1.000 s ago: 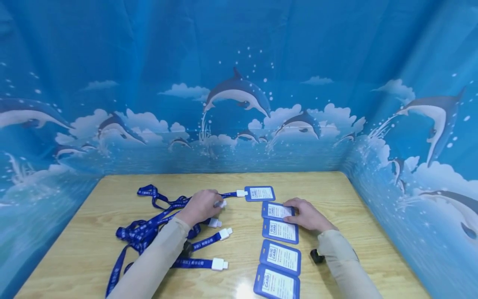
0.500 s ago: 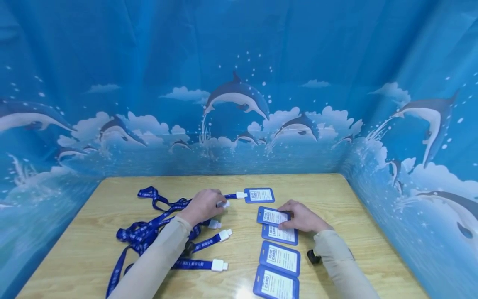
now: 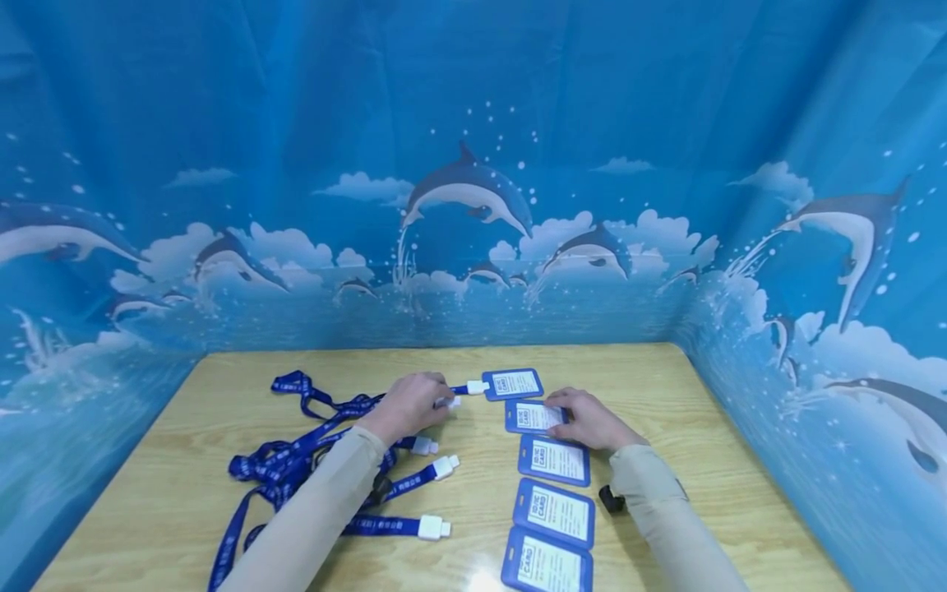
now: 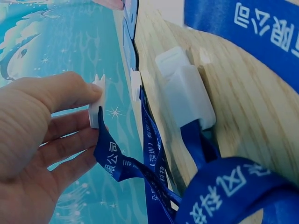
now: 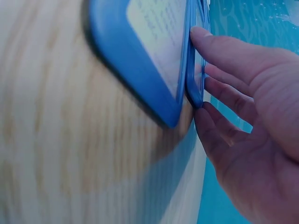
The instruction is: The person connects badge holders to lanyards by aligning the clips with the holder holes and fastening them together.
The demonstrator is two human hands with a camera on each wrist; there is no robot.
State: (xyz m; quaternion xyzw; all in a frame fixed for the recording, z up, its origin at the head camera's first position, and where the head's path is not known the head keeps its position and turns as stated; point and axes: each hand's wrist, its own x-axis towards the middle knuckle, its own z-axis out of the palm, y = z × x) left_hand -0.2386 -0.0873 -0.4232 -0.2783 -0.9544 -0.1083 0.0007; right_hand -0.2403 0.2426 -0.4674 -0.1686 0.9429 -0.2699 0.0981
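Head view: our left hand (image 3: 408, 408) pinches a white clip (image 3: 455, 403) and our right hand (image 3: 593, 421) grips a blue card holder (image 3: 528, 417); we'd best keep both level and aligned.

Beige sleeves (image 3: 314, 511) – black wrist pieces (image 3: 612, 499), seemingly cameras.

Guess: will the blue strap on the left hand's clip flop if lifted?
The blue strap would probably flop, since it twists and folds. The white clip in the left hand likely stays stiff, showing no bend.
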